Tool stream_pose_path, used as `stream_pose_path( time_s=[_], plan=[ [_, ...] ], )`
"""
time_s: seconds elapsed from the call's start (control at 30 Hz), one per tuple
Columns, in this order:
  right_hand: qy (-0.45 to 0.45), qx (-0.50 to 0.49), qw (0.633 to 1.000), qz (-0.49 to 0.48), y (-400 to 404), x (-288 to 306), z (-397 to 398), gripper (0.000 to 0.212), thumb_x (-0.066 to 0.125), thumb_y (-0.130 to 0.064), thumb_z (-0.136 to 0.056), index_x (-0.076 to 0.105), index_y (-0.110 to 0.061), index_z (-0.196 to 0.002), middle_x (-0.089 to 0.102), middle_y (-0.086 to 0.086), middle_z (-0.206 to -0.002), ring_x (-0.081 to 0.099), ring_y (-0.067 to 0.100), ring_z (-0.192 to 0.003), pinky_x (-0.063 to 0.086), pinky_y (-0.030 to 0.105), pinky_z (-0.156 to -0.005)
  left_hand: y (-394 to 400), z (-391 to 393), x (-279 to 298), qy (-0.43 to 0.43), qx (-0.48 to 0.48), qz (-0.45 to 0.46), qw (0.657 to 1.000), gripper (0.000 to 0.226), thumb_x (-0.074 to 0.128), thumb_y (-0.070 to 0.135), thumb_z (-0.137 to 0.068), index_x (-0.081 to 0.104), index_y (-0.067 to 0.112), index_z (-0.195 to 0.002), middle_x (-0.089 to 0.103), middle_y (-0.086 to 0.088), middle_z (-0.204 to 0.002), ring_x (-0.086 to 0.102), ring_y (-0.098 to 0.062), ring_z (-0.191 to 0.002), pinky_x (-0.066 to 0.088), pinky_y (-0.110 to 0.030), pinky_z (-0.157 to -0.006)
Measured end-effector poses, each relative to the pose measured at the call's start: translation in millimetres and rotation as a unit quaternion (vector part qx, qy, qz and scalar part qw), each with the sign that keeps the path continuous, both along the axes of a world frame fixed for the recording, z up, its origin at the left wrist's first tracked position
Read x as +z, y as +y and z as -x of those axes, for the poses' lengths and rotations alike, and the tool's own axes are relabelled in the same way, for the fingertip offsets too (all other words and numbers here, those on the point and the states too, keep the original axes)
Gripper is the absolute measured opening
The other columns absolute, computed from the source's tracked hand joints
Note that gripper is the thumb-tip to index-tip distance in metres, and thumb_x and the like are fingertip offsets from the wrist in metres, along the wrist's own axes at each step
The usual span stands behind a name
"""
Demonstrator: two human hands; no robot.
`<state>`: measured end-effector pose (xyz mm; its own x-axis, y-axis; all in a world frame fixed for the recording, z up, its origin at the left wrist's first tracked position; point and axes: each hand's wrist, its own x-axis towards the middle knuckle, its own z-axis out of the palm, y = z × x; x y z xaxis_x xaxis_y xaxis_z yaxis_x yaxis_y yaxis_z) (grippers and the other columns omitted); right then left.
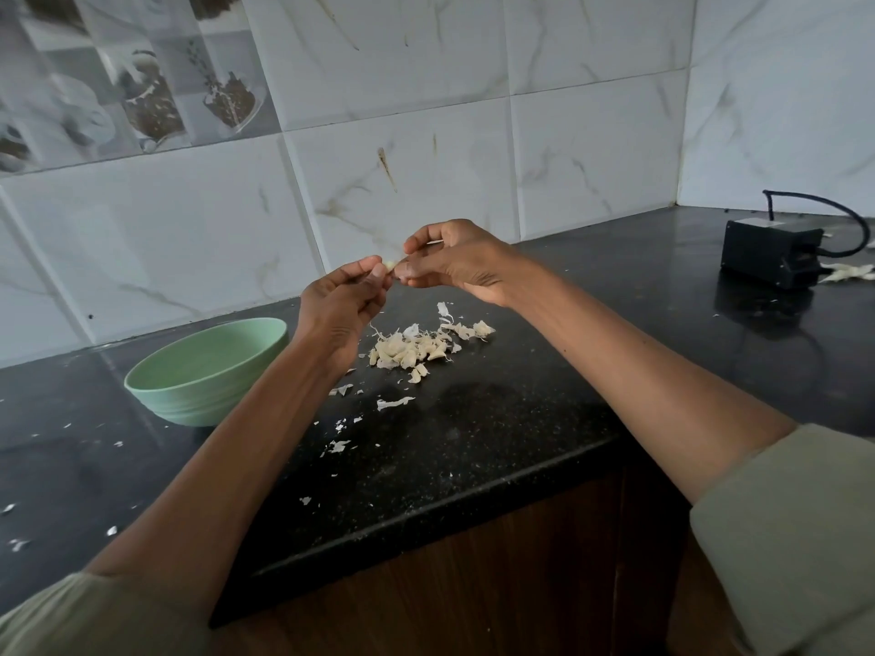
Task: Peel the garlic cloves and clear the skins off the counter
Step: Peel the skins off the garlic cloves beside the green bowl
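Observation:
Both hands are raised above the black counter (497,447) and meet at one small pale garlic clove (389,265). My left hand (343,303) pinches the clove from the left with thumb and fingertips. My right hand (454,262) pinches it from the right, fingers curled. Most of the clove is hidden by the fingertips. Below the hands a heap of garlic cloves (412,350) lies on the counter, mixed with papery skins (466,326). Loose skin flakes (394,402) are scattered toward the front edge.
A pale green bowl (208,371) stands on the counter left of the heap, beside my left forearm. A black box with a cable (772,250) sits at the far right, with more garlic skins (850,273) next to it. Tiled wall behind.

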<state>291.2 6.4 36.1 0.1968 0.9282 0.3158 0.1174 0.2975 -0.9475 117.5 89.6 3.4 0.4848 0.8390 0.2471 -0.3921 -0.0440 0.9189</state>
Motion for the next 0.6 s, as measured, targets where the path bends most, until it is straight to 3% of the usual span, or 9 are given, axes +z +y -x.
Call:
stream_pose_path(
  time_s=[0.07, 0.13, 0.2, 0.27, 0.37, 0.47, 0.6],
  plan=[
    [-0.052, -0.009, 0.999, 0.001, 1.1, -1.7, -0.1, 0.033, 0.081, 0.009, -0.084, 0.062, 0.001, -0.11, 0.075, 0.019, -0.095, 0.075, 0.026, -0.087, 0.062, 0.029, -0.078, -0.3, -0.1, -0.2, 0.002, 0.008, -0.002, 1.0, 0.014, 0.073, 0.0, -0.095, 0.074, 0.006, -0.107, 0.077, -0.002, -0.084, 0.073, -0.01, -0.082, 0.058, -0.02, -0.079],
    [-0.191, -0.044, 0.981, 0.015, 3.9, -5.5, -2.4, 0.034, 0.086, 0.004, -0.081, 0.066, -0.001, -0.107, 0.077, 0.014, -0.093, 0.075, 0.024, -0.081, 0.063, 0.035, -0.076, -1.0, -0.4, -1.1, 0.014, 0.022, -0.021, 0.999, 0.012, 0.074, 0.001, -0.094, 0.074, 0.006, -0.106, 0.077, -0.002, -0.084, 0.073, -0.01, -0.082, 0.059, -0.02, -0.079],
    [-0.366, -0.095, 0.924, 0.052, 5.5, -7.7, -4.8, 0.035, 0.095, -0.014, -0.074, 0.071, -0.012, -0.099, 0.077, 0.006, -0.094, 0.075, 0.021, -0.08, 0.061, 0.044, -0.077, -0.9, -0.8, -2.1, 0.036, 0.04, -0.055, 0.997, 0.011, 0.075, 0.003, -0.094, 0.074, 0.008, -0.104, 0.077, -0.003, -0.087, 0.073, -0.011, -0.083, 0.06, -0.022, -0.083],
    [-0.437, -0.108, 0.888, 0.092, 2.6, -7.7, -6.8, 0.036, 0.097, -0.029, -0.071, 0.073, -0.015, -0.093, 0.077, 0.004, -0.09, 0.074, 0.015, -0.074, 0.06, 0.039, -0.074, 0.2, -1.0, -2.7, 0.06, 0.057, -0.092, 0.992, 0.013, 0.078, 0.005, -0.093, 0.074, 0.009, -0.104, 0.076, -0.005, -0.089, 0.073, -0.013, -0.085, 0.06, -0.026, -0.087],
    [-0.384, -0.086, 0.912, 0.111, -3.4, -5.3, -7.4, 0.011, 0.077, -0.018, -0.096, 0.074, -0.007, -0.099, 0.077, 0.008, -0.088, 0.077, 0.016, -0.067, 0.063, 0.035, -0.072, 1.8, 0.1, -4.1, 0.101, 0.083, -0.151, 0.98, 0.017, 0.084, 0.008, -0.088, 0.075, 0.013, -0.102, 0.077, -0.004, -0.085, 0.073, -0.016, -0.088, 0.06, -0.031, -0.091],
    [-0.334, -0.097, 0.931, 0.116, -3.3, -3.3, -5.9, 0.024, 0.048, -0.012, -0.111, 0.073, -0.009, -0.112, 0.077, 0.008, -0.104, 0.076, 0.018, -0.076, 0.06, 0.028, -0.063, 0.3, 0.3, -3.7, 0.133, 0.1, -0.209, 0.964, 0.017, 0.086, 0.008, -0.086, 0.076, 0.016, -0.098, 0.079, -0.007, -0.091, 0.074, -0.017, -0.091, 0.06, -0.034, -0.093],
    [-0.223, -0.039, 0.967, 0.12, -1.7, -1.0, -0.6, 0.029, 0.055, -0.032, -0.109, 0.072, -0.009, -0.113, 0.079, 0.004, -0.096, 0.07, 0.01, -0.076, 0.055, 0.019, -0.063, -0.8, 0.9, -2.6, 0.129, 0.102, -0.245, 0.955, 0.02, 0.088, 0.008, -0.083, 0.075, 0.009, -0.099, 0.079, -0.013, -0.099, 0.077, -0.025, -0.099, 0.062, -0.034, -0.093]
  ],
)
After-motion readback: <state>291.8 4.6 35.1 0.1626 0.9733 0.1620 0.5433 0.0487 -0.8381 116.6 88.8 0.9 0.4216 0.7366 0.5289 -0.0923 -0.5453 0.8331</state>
